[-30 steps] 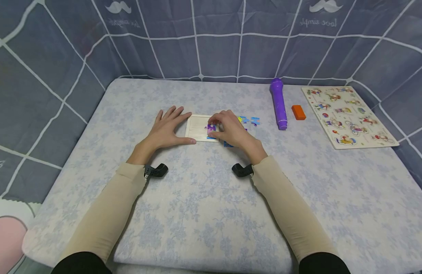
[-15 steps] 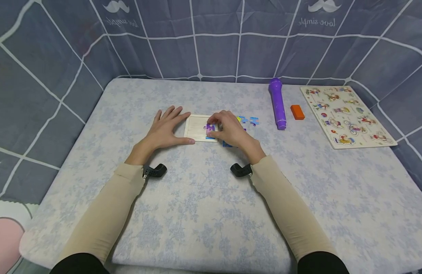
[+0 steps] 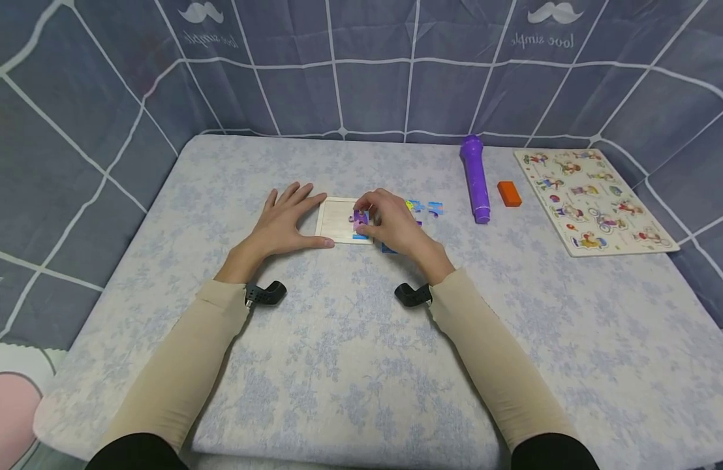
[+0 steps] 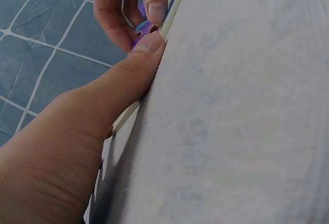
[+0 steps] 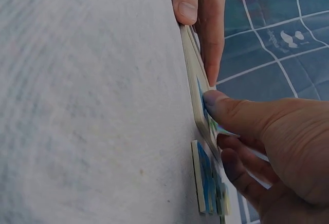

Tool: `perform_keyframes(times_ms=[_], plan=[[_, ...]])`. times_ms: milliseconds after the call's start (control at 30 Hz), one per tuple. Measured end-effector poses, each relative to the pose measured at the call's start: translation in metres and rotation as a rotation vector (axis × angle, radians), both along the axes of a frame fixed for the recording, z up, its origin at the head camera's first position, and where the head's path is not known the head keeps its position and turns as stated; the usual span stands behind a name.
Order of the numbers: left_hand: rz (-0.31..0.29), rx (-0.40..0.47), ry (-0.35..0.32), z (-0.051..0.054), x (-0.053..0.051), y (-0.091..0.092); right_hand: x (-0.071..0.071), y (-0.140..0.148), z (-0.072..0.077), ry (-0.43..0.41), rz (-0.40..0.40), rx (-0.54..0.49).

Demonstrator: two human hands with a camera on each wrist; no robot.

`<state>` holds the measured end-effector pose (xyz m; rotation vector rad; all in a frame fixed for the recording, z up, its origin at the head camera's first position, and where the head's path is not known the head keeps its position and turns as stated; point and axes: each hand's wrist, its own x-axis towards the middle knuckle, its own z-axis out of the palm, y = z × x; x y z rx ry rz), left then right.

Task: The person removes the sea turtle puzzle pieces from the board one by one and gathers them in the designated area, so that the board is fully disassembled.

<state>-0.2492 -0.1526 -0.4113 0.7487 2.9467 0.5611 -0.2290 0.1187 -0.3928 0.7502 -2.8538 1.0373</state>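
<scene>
A shallow wooden puzzle tray lies flat on the table in the head view. My left hand rests at its left end, fingers spread, with the thumb along the near edge and the index finger at the far corner. At the tray's right end my right hand pinches a purple jigsaw piece with a blue lower edge between thumb and fingers. Its right part is hidden behind those fingers. In the right wrist view the thumb presses near the tray's rim.
Several loose jigsaw pieces lie right of the tray, partly behind my right hand. Further right are a purple microphone-shaped object, an orange block and a picture board. Grey checked cloth stands behind the table.
Both hands stay nearly in place over the tray. The purple jigsaw piece shifts and turns very slightly under the right fingers.
</scene>
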Motion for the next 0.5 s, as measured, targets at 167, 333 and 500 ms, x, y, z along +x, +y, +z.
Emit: perform_keyframes(times_ms=[167, 333, 500], plan=[[-0.001, -0.003, -0.005, -0.0008, -0.0011, -0.0004, 0.0020, -0.0004, -0.0001, -0.005, -0.008, -0.013], [-0.004, -0.009, -0.005, -0.0019, -0.0024, -0.0009, 0.0022, -0.0017, -0.0011, 0.012, -0.012, -0.020], [-0.001, -0.004, -0.006, -0.0006, -0.0012, -0.0010, 0.0027, 0.0008, 0.0007, 0.020, -0.027, -0.057]])
